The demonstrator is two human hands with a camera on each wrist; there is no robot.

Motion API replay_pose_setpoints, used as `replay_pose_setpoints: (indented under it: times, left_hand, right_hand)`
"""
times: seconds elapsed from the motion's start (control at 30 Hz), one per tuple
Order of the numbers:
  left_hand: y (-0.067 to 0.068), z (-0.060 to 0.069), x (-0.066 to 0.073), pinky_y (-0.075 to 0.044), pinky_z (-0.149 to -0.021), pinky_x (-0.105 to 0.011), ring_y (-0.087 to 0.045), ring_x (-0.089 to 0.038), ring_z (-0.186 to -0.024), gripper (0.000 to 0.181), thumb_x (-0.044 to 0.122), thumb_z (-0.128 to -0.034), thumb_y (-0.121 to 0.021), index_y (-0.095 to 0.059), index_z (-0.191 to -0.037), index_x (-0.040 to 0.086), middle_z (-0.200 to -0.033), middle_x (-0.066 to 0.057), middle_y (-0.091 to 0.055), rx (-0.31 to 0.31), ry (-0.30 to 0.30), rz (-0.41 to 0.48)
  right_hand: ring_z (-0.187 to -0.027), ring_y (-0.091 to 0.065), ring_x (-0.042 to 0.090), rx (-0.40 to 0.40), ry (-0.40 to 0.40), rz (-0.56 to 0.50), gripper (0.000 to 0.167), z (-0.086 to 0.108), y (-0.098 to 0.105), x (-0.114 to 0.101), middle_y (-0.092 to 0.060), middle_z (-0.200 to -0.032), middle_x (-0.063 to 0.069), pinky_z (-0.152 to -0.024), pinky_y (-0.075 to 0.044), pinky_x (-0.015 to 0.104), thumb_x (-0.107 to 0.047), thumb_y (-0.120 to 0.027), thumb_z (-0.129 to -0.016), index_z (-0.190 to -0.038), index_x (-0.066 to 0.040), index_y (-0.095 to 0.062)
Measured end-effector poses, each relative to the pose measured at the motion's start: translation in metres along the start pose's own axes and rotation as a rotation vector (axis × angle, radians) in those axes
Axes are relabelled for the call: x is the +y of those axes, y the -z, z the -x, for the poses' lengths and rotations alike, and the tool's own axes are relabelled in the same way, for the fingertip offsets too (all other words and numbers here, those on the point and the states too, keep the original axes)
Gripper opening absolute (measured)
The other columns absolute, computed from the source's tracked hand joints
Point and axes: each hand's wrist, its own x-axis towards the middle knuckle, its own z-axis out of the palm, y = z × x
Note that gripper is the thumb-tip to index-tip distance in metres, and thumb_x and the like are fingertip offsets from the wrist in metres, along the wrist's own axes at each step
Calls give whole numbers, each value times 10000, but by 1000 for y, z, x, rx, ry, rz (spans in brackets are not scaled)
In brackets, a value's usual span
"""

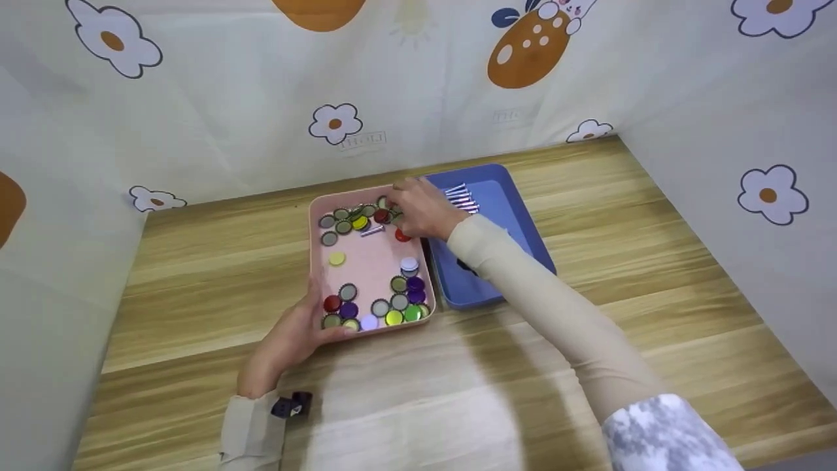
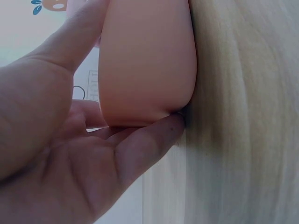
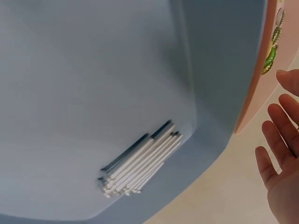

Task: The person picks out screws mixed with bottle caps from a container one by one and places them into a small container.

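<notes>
At its near left corner, a pink tray is gripped by my left hand. Its thumb lies along the near rim. The left wrist view shows fingers of the left hand against the corner of the pink tray. Bottle caps of several colours lie in the tray, with one silver nail-like rod. My right hand reaches over the far right corner, fingertips down by the caps. In the right wrist view, the right hand has its fingers loosely spread, holding nothing visible.
A blue tray stands close on the pink tray's right, below my right forearm. Several silver nail-like rods lie side by side at its far end. Behind the wooden table hangs a flower-patterned cloth.
</notes>
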Motion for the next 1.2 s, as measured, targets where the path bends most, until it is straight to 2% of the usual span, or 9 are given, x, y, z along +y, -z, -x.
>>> replay_pose_setpoints:
  times: [0.2,0.57,0.73,0.8,0.97,1.1,1.2]
  left_hand:
    - [-1,0,0,-167,-1250,-528,-232,-402,-1516,1218,386,-851,-791,124,-1593,77,-1645,-267,-142,2,-3,-4]
    - [0,0,1,-191,-1241,-538,-256,-418,-1501,1228,425,-839,-784,113,-1591,53,-1641,-265,-150,9,-14,-6]
    - [0,0,-1,-238,-1233,-536,-345,-408,-1470,1232,387,-824,-808,88,-1595,39,-1616,-277,-250,30,-45,-9]
    - [-1,0,-1,-263,-1226,-536,-383,-405,-1450,1230,380,-821,-813,78,-1597,39,-1597,-283,-297,37,-53,-11]
    - [-1,0,-1,-274,-1219,-542,-395,-419,-1438,1230,384,-821,-811,86,-1604,75,-1589,-288,-310,39,-52,-9]
    - [-1,0,0,-246,-1230,-539,-359,-417,-1459,1224,377,-824,-809,87,-1606,87,-1607,-275,-276,34,-44,6]
    - [-1,1,-1,-220,-1238,-533,-322,-405,-1482,1217,368,-828,-808,87,-1607,98,-1625,-258,-244,28,-32,22]
  right_hand:
    - [-1147,-584,289,-28,20,-9,295,-7,-5,-8,-675,-1179,93,-1057,-442,440,-202,-750,-879,-1141,-70,-722]
    - [-1330,-514,288,-83,8,-7,242,-15,-14,-14,-623,-1335,95,-1197,-345,447,-179,-739,-886,-1103,-77,-710]
    - [-1342,-498,305,-76,22,-22,210,-16,-17,-17,-652,-1262,106,-1210,-322,450,-176,-761,-878,-1040,-54,-707]
    - [-1343,-495,307,-78,17,-18,214,-17,-17,-18,-658,-1246,106,-1209,-319,452,-187,-766,-878,-1034,-54,-706]
    - [-1352,-475,319,-82,-10,6,207,-18,-21,-21,-599,-1360,122,-1229,-286,456,-201,-743,-899,-1035,-49,-706]
    - [-1343,-464,323,-93,-35,6,215,-18,-25,-23,-571,-1379,130,-1243,-253,448,-209,-717,-920,-1051,-38,-709]
    - [-1321,-477,326,-117,-53,16,242,-18,-27,-24,-584,-1354,142,-1227,-281,436,-229,-711,-926,-1078,-40,-707]
